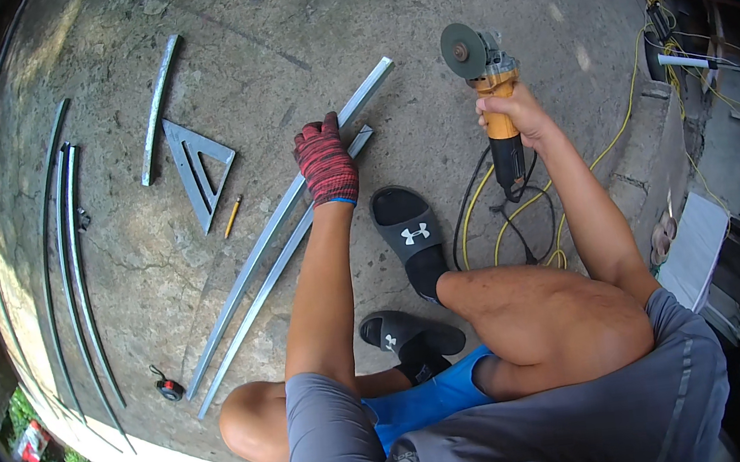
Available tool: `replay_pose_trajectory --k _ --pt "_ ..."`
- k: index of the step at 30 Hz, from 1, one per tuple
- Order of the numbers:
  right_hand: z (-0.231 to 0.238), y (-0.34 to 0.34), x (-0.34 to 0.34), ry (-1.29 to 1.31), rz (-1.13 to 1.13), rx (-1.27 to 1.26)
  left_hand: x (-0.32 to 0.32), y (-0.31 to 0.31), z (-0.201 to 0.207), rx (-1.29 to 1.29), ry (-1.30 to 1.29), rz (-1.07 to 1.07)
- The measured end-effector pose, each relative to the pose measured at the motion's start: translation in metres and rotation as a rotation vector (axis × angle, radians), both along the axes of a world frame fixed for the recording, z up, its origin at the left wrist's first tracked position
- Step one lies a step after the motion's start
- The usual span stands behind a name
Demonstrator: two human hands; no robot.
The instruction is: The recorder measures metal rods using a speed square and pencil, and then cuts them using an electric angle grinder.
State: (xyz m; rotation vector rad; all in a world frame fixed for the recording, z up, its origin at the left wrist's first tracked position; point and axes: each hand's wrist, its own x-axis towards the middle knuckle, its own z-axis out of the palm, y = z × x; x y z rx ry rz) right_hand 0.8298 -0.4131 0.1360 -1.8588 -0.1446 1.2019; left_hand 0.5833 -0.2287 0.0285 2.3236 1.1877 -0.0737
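My left hand (326,164), in a red and black knitted glove, is closed round a long silver metal bar (252,250). A second metal bar (287,248) runs alongside it, lower and to the right, with a narrow gap between them. In my bare right hand (518,116) is a yellow and black angle grinder (502,113), held upright by its body. Its dark cutting disc (463,50) faces me and is apart from the bars. Whether the disc is spinning I cannot tell.
Left of the bars lie a triangular speed square (188,175), a pencil (233,217), a short metal bar (161,111) and a tape measure (167,386). Several long bars (79,267) lie farther left. A yellow cord (597,161) loops beside my sandalled foot (406,226). A concrete ledge (655,141) edges the right.
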Motion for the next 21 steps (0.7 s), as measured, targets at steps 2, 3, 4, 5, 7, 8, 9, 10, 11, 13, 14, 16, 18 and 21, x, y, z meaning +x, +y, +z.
replay_pose_trajectory --k 2,3,4,5,7,8,9,10,11,13,14,16,18,21 --pt "0.000 -0.009 0.002 0.014 -0.032 0.006 0.005 0.001 -0.001 -0.043 0.005 -0.006" --pt "-0.001 -0.012 0.002 0.013 -0.039 0.009 0.004 0.005 -0.001 -0.081 0.019 0.002" --pt "-0.002 -0.015 0.000 0.014 -0.049 0.005 0.003 0.008 -0.007 -0.135 -0.012 0.028" --pt "-0.003 -0.016 -0.003 0.016 -0.058 0.003 -0.001 0.011 -0.009 -0.129 -0.008 0.024" --pt "-0.005 -0.024 -0.004 0.025 -0.080 -0.003 0.002 0.010 0.000 -0.061 -0.006 -0.010" --pt "-0.007 -0.026 -0.006 0.040 -0.093 -0.006 -0.002 0.007 0.006 -0.011 -0.021 0.016" --pt "-0.008 -0.025 -0.007 0.041 -0.099 0.003 -0.006 0.008 0.010 -0.003 -0.019 0.010" --pt "-0.010 -0.025 -0.009 0.047 -0.109 0.006 -0.013 0.010 0.010 0.044 -0.013 0.040" --pt "-0.013 -0.025 -0.010 0.054 -0.118 0.010 -0.022 0.010 0.011 0.091 -0.006 0.070" --pt "-0.017 -0.023 -0.010 0.059 -0.134 0.021 -0.040 -0.005 0.017 0.169 -0.098 0.060" --pt "-0.018 -0.026 -0.008 0.061 -0.145 0.024 -0.047 -0.016 0.021 0.087 -0.046 -0.039" --pt "-0.024 -0.027 -0.008 0.081 -0.149 0.039 -0.070 -0.034 0.025 0.017 0.020 -0.139" --pt "-0.031 -0.016 -0.013 0.114 -0.143 0.066 -0.095 -0.044 0.010 0.061 0.158 -0.054" --pt "-0.030 -0.010 -0.014 0.128 -0.099 0.055 -0.099 -0.037 -0.007 0.054 0.315 -0.089"
